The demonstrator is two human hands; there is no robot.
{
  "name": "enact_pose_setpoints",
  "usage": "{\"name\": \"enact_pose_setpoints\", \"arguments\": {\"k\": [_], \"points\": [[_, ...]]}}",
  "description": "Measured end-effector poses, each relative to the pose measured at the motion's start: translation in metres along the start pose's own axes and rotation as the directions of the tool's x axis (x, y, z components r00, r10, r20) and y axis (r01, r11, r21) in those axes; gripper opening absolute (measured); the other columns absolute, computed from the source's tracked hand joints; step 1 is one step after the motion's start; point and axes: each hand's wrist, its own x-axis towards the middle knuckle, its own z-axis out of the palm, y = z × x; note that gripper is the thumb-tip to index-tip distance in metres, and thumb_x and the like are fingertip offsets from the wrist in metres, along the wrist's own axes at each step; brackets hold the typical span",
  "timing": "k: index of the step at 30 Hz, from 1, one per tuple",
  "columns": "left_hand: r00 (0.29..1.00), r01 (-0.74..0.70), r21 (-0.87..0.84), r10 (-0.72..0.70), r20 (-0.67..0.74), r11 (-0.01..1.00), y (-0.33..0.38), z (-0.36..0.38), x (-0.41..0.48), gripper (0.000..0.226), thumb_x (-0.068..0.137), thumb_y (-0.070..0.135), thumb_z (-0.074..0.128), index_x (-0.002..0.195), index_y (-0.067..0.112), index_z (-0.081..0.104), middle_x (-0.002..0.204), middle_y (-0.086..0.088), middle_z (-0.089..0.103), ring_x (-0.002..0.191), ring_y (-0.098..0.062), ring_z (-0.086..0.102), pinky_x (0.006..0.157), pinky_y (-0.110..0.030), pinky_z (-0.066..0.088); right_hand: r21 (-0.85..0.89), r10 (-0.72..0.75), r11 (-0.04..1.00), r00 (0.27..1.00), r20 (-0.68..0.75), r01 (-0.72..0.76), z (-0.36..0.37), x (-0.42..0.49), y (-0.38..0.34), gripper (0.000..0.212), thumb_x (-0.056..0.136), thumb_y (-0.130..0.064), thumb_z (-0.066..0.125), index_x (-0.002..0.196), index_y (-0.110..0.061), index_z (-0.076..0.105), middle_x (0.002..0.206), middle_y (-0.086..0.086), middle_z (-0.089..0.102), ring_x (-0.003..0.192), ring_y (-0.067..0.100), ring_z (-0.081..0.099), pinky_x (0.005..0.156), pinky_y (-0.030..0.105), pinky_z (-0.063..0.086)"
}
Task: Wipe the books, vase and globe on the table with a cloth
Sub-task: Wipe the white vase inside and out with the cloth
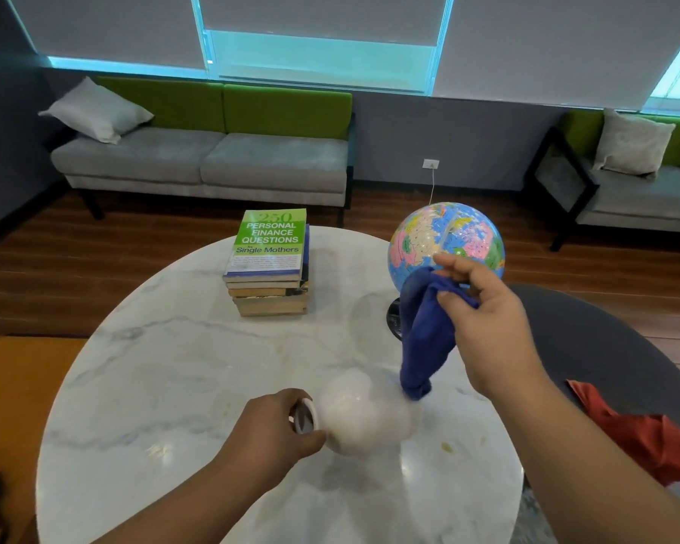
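We look down on a round tabletop [173, 367] of glossy white marble with faint grey veins. Our left hand [275, 429] curls round the rimmed neck of a smooth, bulbous white vase [366, 414], tipped on its side near the front edge (it is blurred, so we cannot tell whether it touches the marble). Our right hand [487, 316] pinches a soft, fuzzy blue cloth [424, 339] that hangs limp, its tip at the vase's belly. Behind that hand stands a shiny, many-coloured globe [444, 237] on a dark base. Towards the far edge sits a squared stack of books [269, 268], a green cover on top. Beyond lie a wooden floor [134, 245], a grey and green sofa [213, 159] with a pale pillow [95, 111], and windows with grey blinds [322, 13].
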Motion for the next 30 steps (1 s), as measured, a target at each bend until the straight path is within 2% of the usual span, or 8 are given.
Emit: {"name": "enact_pose_setpoints", "arguments": {"k": [4, 7, 13, 17, 21, 26, 28, 30], "points": [[1.000, -0.006, 0.007, 0.006, 0.005, 1.000, -0.001, -0.001, 0.001, 0.025, 0.067, 0.031, 0.078, 0.088, 0.031, 0.065, 0.080, 0.012, 0.067, 0.069, -0.002, 0.065, 0.057, -0.013, 0.046, 0.223, -0.013, 0.975, 0.997, -0.071, 0.028, 0.002, 0.003, -0.023, 0.035, 0.090, 0.005, 0.052, 0.105, -0.025, 0.063, 0.104, -0.015, 0.062, 0.089, 0.000, 0.061, 0.058, 0.010, 0.050], [1.000, -0.010, 0.015, 0.010, 0.001, 1.000, -0.001, -0.001, 0.001, 0.024, 0.066, 0.031, 0.078, 0.086, 0.032, 0.065, 0.079, 0.012, 0.068, 0.068, -0.001, 0.065, 0.057, -0.011, 0.046, 0.207, 0.038, 0.978, 0.997, -0.061, -0.025, 0.003, 0.004, -0.014, 0.035, 0.090, 0.004, 0.052, 0.107, -0.023, 0.064, 0.108, -0.008, 0.063, 0.095, 0.005, 0.062, 0.058, 0.011, 0.050], [1.000, -0.005, -0.008, 0.005, -0.006, 1.000, -0.001, 0.000, 0.001, 0.023, 0.066, 0.029, 0.077, 0.085, 0.030, 0.065, 0.080, 0.011, 0.068, 0.068, -0.003, 0.066, 0.059, -0.016, 0.048, -0.254, 0.026, 0.967, 0.999, 0.036, -0.016, 0.016, -0.007, 0.052, 0.045, 0.079, 0.010, 0.050, 0.085, -0.031, 0.067, 0.094, -0.006, 0.066, 0.097, 0.010, 0.060, 0.091, 0.025, 0.046], [1.000, -0.009, -0.022, 0.009, -0.013, 1.000, 0.001, 0.000, 0.001, 0.023, 0.066, 0.028, 0.078, 0.085, 0.029, 0.065, 0.079, 0.010, 0.068, 0.067, -0.004, 0.066, 0.059, -0.018, 0.049, -0.554, 0.098, 0.819, 0.917, 0.388, 0.147, 0.036, -0.026, 0.087, 0.036, 0.088, -0.025, 0.062, 0.124, -0.024, 0.060, 0.127, -0.008, 0.048, 0.122, 0.009, 0.043, 0.101, 0.003, 0.023], [1.000, -0.023, -0.025, 0.022, -0.020, 0.999, 0.002, 0.001, -0.001, 0.025, 0.065, 0.028, 0.078, 0.087, 0.030, 0.065, 0.080, 0.011, 0.068, 0.068, -0.004, 0.066, 0.060, -0.019, 0.049, -0.679, 0.140, 0.717, 0.922, 0.361, 0.157, 0.043, -0.038, 0.108, 0.037, 0.095, -0.043, 0.045, 0.132, -0.037, 0.052, 0.141, -0.016, 0.040, 0.131, 0.014, 0.033, 0.109, 0.028, 0.031], [0.998, -0.033, -0.020, 0.032, -0.056, 0.999, 0.007, 0.004, -0.002, 0.019, 0.067, 0.027, 0.077, 0.081, 0.027, 0.065, 0.077, 0.006, 0.068, 0.070, -0.010, 0.066, 0.069, -0.027, 0.053, -0.682, -0.072, 0.568, 0.853, 0.516, 0.461, 0.058, -0.061, 0.088, 0.038, 0.084, -0.047, 0.037, 0.106, -0.039, 0.067, 0.112, -0.024, 0.061, 0.102, 0.019, 0.057, 0.079, 0.033, 0.051], [0.998, -0.033, -0.031, 0.031, -0.059, 0.999, 0.007, 0.004, -0.002, 0.016, 0.069, 0.028, 0.076, 0.081, 0.027, 0.066, 0.075, 0.006, 0.068, 0.069, -0.008, 0.066, 0.069, -0.026, 0.053, -0.647, -0.074, 0.475, 0.760, 0.646, 0.597, 0.063, -0.071, 0.083, 0.040, 0.084, -0.048, 0.035, 0.109, -0.040, 0.065, 0.117, -0.026, 0.057, 0.111, 0.020, 0.053, 0.083, 0.039, 0.046], [0.998, -0.024, -0.045, 0.021, -0.058, 0.999, 0.007, 0.004, -0.002, 0.016, 0.068, 0.028, 0.077, 0.080, 0.026, 0.066, 0.073, 0.007, 0.068, 0.067, -0.007, 0.065, 0.065, -0.021, 0.050, -0.635, 0.010, 0.526, 0.743, 0.670, 0.566, 0.056, -0.063, 0.086, 0.046, 0.088, -0.053, 0.027, 0.126, -0.045, 0.052, 0.134, -0.029, 0.042, 0.129, 0.016, 0.032, 0.101, 0.051, 0.029]]}}
